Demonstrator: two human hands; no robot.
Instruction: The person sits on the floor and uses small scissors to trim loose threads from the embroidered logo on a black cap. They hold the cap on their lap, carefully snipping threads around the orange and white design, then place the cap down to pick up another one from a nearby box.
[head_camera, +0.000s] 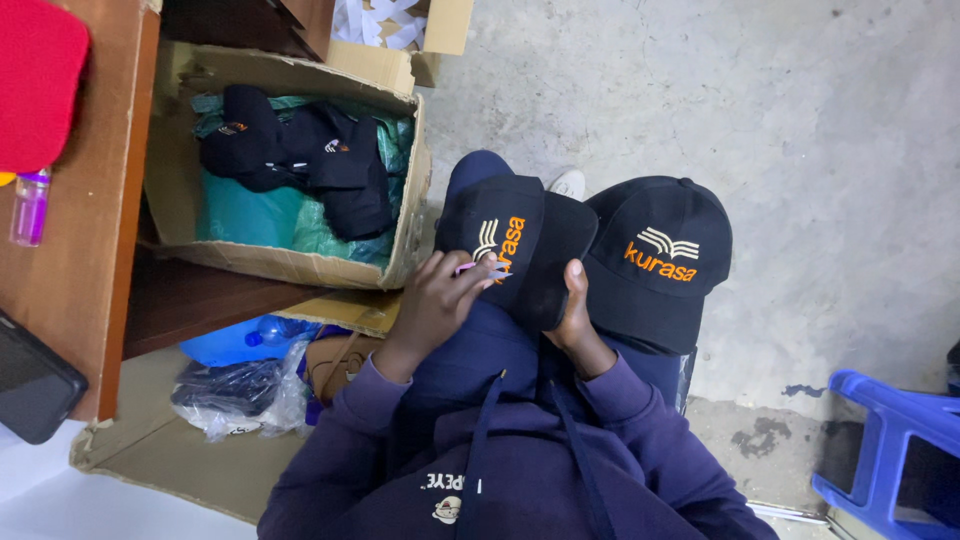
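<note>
The grey concrete floor (780, 90) fills everything from twelve round to four o'clock. At ten o'clock sits the open brown cardboard box (405, 215), lined with teal plastic and holding a heap of black caps (300, 150). The brown wooden table (95, 200) runs down the nine o'clock edge, with a small purple bottle (30, 205) and a dark phone (30, 380) on it. At four o'clock, well apart from me, is a blue plastic stool (885, 440).

On my right knee, at two o'clock from my hands, rests a finished-looking black fabric cap with orange and white stitching (660, 255), just beside the one I am handling. That black cap with the orange embroidered front (520, 250) lies on my lap at dead centre, brim toward the other cap.

My right hand (572, 325) props the cap from below, thumb up against the brim edge; the other fingers are hidden, so I cannot tell how they are curled. My left hand (435, 300) has its fingertips pinched round a small pink tool (470, 268) (too small to tell what kind) touching the embroidery.

The risk, as I judge it: a slip of the tip could snag the stitching, and the cap on my knee could slide to the floor if I shift.
</note>
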